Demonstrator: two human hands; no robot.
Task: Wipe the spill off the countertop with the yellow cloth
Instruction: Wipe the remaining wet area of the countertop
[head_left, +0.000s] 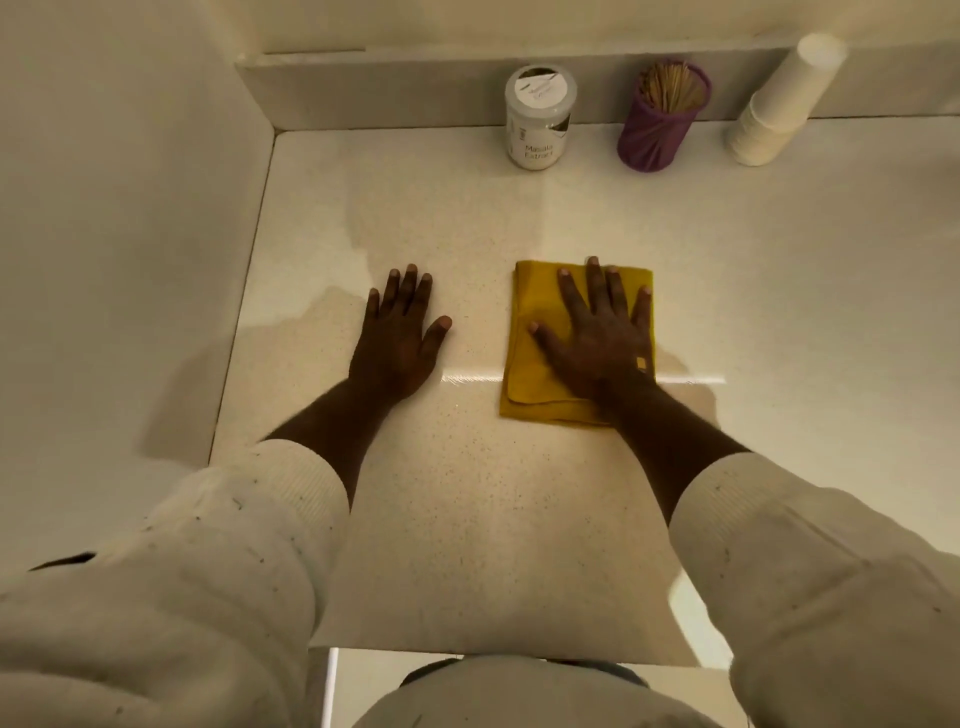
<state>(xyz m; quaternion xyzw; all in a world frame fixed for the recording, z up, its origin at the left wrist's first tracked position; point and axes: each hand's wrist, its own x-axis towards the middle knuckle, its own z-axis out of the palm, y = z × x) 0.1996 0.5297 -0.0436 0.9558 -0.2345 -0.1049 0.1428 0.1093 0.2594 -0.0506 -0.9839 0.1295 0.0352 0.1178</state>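
Note:
A folded yellow cloth (535, 332) lies flat on the pale speckled countertop (467, 519), a little right of centre. My right hand (597, 332) rests palm-down on top of it with the fingers spread, not curled around it. My left hand (400, 332) lies flat on the bare counter to the left of the cloth, fingers apart, holding nothing. A faint wet patch (691, 389) with a glossy streak shows on the counter just right of the cloth's near corner. Another dull wet-looking film (322, 312) lies left of my left hand.
Along the back ledge stand a white jar labelled Masala Extract (540, 117), a purple holder of wooden sticks (662, 119) and a stack of white paper cups (779, 104). A wall (119, 260) borders the counter on the left. The counter's front edge (493, 656) is right at my body.

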